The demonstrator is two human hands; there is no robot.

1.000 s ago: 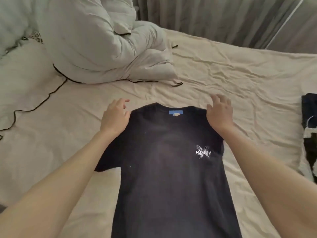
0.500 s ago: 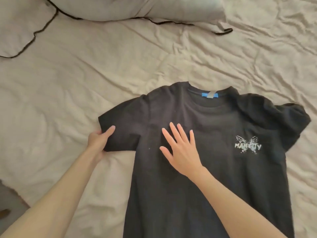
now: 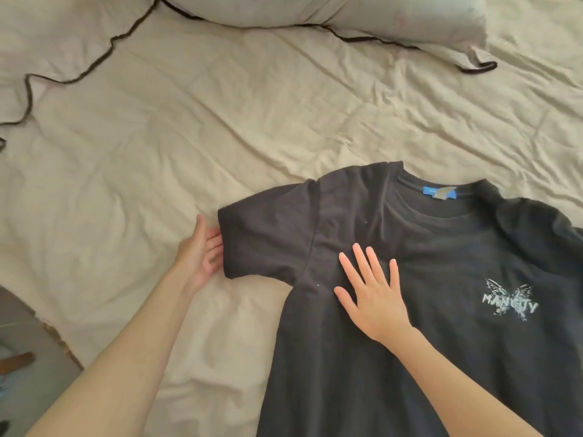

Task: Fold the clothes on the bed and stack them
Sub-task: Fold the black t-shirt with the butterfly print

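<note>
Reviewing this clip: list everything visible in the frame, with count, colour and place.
T-shirt: one, black, white butterfly print, blue neck label, flat on the bed, right of centre.
Bed sheet: one, beige, wrinkled, under everything.
Duvet: one, pale grey with dark piping, bunched along the top edge.
Floor: grey strip, bottom left corner.
Left hand: one, at the end of the shirt's sleeve, fingertips hidden behind the hem.
Right hand: one, fingers spread flat on the shirt's chest.

Black tee [image 3: 441, 342] — pale butterfly print [image 3: 509, 299] with white lettering, bright blue neck label [image 3: 533, 193] (a grey tab on it). Beige sheet [image 3: 252, 121]; pale grey duvet [image 3: 362, 14] — black-piped.
</note>
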